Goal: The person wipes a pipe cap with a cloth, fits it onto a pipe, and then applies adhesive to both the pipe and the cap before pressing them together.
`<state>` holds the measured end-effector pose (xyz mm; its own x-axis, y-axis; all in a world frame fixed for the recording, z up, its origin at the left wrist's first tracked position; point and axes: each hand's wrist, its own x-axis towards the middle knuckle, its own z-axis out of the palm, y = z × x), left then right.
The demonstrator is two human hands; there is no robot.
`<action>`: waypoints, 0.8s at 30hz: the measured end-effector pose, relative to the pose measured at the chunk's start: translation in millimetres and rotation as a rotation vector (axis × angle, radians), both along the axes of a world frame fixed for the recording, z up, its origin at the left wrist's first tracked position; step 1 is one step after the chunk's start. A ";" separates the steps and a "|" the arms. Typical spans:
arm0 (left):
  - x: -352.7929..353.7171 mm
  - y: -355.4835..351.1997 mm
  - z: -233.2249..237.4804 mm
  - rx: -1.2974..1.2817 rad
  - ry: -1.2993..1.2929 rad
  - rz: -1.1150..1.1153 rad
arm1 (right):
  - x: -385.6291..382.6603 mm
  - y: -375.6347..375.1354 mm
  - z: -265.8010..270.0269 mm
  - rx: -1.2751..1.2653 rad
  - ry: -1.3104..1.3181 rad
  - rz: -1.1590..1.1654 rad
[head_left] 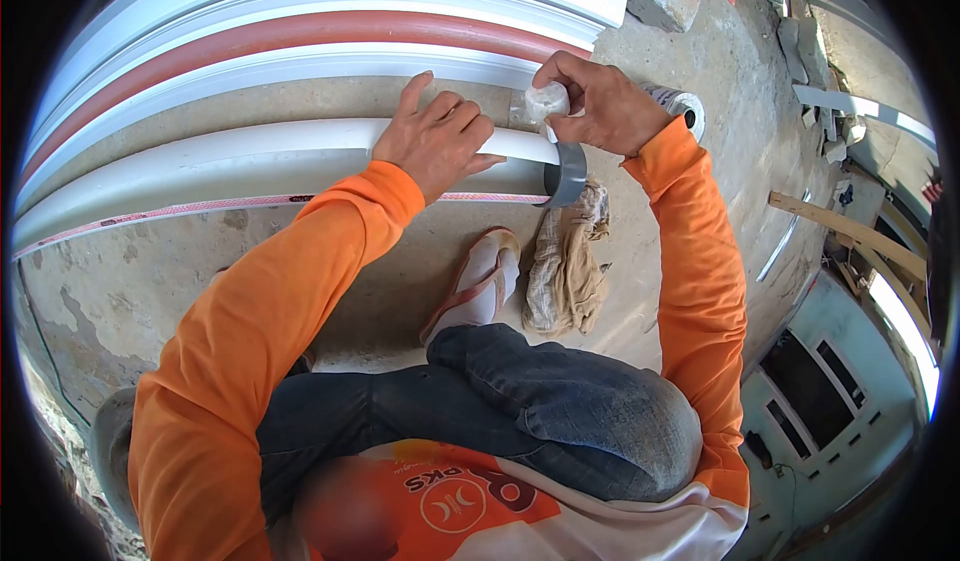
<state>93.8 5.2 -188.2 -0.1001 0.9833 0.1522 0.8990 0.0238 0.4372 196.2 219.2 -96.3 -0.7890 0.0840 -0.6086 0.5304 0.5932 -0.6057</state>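
Pipe [200,166], white and long, lies on the concrete floor [700,211] in front of the squatting person, running from the left edge of the view to just above the raised knee. Its right end carries a grey collar [570,173]. The left hand [435,141] lies over the top of the pipe near that end, palm down, fingers loosely spread across it rather than closed round it. The right hand [600,106] is pinched on a small white wad [548,101], held just above the collar; whether the wad touches the pipe I cannot tell. Just behind the right wrist a roll [690,111] lies on the floor. A crumpled rag [565,261] lies below the pipe's end, beside a foot in a sandal [480,286]. Beyond the pipe, more white pipes and a red one [300,31] lie side by side.
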 end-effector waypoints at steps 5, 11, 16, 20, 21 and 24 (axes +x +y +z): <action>0.1 1.1 2.1 0.008 0.017 0.007 | 9.0 6.6 -15.6 -0.059 0.214 -0.215; 0.0 0.2 -0.3 0.003 0.034 0.008 | 19.7 7.4 6.0 -0.107 0.023 -0.208; -0.1 2.4 1.8 0.083 0.059 0.046 | 68.6 33.3 44.3 -0.006 0.579 -0.747; -0.9 2.5 1.1 0.064 0.035 0.029 | 129.2 55.4 42.1 0.616 0.652 -0.997; -0.1 4.2 1.0 0.104 0.014 0.047 | 142.2 59.5 40.0 0.768 0.603 -1.010; -0.3 4.8 1.6 0.090 0.000 0.041 | 157.2 55.7 30.1 0.741 0.636 -1.070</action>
